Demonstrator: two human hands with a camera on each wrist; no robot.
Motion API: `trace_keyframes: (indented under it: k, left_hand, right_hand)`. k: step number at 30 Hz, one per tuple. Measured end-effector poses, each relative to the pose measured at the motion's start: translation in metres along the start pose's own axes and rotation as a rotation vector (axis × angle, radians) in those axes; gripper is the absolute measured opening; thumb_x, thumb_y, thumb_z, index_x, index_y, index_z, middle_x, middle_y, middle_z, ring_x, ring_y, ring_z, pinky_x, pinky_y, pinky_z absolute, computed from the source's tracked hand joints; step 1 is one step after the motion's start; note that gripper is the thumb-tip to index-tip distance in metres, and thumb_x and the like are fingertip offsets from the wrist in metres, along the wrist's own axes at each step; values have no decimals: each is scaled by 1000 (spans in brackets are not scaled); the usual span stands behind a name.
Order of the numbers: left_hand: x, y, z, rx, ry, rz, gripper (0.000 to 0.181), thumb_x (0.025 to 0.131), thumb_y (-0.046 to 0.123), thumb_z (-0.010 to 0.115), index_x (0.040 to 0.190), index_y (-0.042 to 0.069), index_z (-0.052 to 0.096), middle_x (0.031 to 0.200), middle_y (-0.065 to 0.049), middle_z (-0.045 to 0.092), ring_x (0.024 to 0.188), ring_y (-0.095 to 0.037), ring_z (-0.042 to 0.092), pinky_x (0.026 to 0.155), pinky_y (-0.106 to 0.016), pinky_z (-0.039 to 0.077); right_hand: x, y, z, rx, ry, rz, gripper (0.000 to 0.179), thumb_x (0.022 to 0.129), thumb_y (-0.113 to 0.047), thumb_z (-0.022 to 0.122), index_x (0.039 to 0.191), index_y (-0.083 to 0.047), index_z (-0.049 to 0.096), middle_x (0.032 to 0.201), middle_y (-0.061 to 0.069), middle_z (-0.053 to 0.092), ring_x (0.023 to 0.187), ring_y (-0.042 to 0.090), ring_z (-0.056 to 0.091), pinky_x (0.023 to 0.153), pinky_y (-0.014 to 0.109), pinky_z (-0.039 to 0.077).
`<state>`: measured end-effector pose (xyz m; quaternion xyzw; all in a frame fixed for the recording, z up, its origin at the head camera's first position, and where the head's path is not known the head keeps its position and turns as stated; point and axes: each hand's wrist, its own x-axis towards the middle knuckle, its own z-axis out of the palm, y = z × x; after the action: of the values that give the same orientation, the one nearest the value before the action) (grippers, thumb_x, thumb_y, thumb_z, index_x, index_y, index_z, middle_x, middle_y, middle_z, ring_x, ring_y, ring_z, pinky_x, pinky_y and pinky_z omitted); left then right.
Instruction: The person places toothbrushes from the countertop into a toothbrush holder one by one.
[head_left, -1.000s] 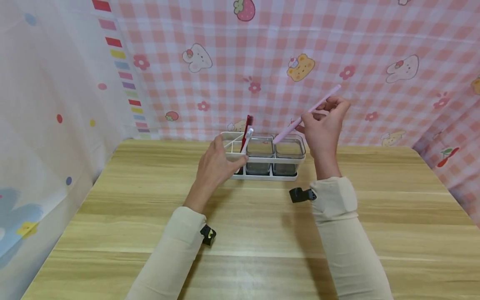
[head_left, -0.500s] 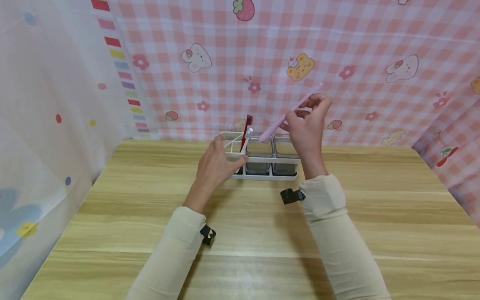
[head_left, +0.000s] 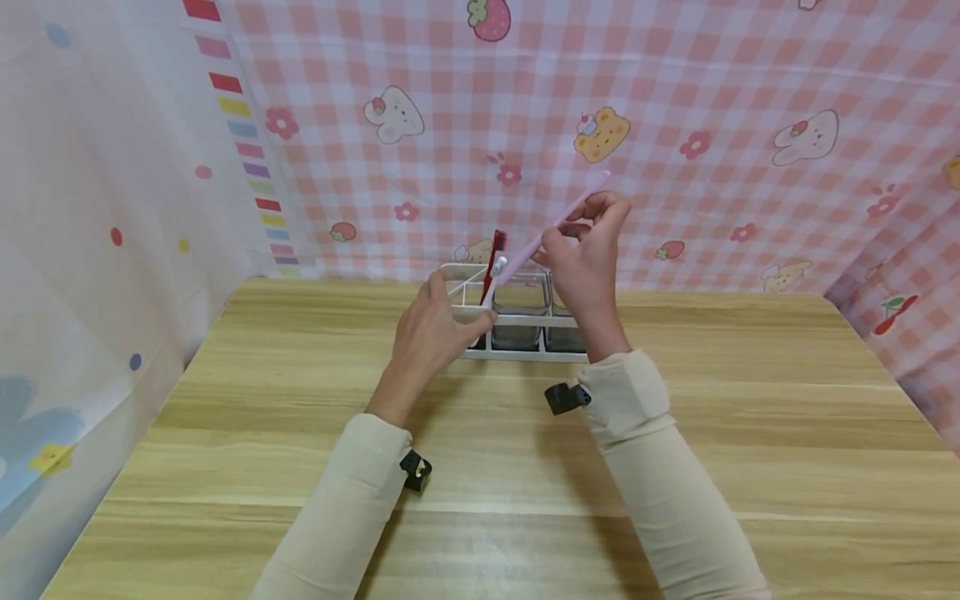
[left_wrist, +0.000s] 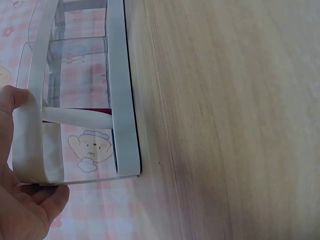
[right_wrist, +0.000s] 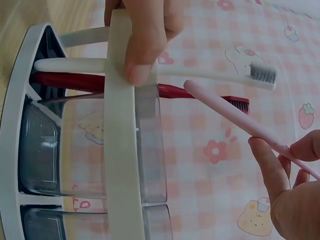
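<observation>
A white rack (head_left: 525,320) stands at the back of the table, and my left hand (head_left: 431,321) grips its left end, thumb over the front rail. A white toothbrush (right_wrist: 215,75) and a red toothbrush (right_wrist: 172,91) lean in the rack's left section, bristles up. Above the rack, my right hand (head_left: 588,258) pinches a slim pink toothbrush (right_wrist: 220,106) between thumb and fingers. It slants with its thick handle end low, close to the heads of the other two toothbrushes; its upper end lies outside the right wrist view.
Two clear cups, a nearer one (head_left: 521,292) and one partly behind my right hand, sit in the rack's middle and right sections. A pink checked curtain (head_left: 450,167) hangs right behind the rack. The wooden table (head_left: 480,483) extends toward me.
My right hand has moved left with the pink toothbrush, its lower end passing from above the right cup to beside the white toothbrush. My left hand has stayed on the rack.
</observation>
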<state>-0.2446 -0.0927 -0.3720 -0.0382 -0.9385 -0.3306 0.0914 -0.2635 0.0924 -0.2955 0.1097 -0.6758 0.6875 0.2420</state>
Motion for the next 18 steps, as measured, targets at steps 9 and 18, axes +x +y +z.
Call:
trace_keyframes:
  k: [9, 18]
  left_hand:
    - [0, 2, 0, -10, -28, -24, 93, 83, 58, 71, 151, 8, 31, 127, -15, 56, 96, -29, 58, 81, -47, 51]
    - [-1, 1, -1, 13, -15, -12, 92, 84, 57, 71, 150, 5, 32, 125, -17, 57, 97, -32, 60, 81, -47, 53]
  right_hand:
    - [-5, 2, 6, 6, -14, 15, 44, 90, 11, 58, 114, -11, 28, 107, 6, 39, 95, 26, 61, 68, 40, 61]
    - [-9, 10, 13, -16, -15, -19, 44, 88, 13, 58, 115, -7, 29, 103, 5, 41, 88, 24, 61, 64, 41, 61]
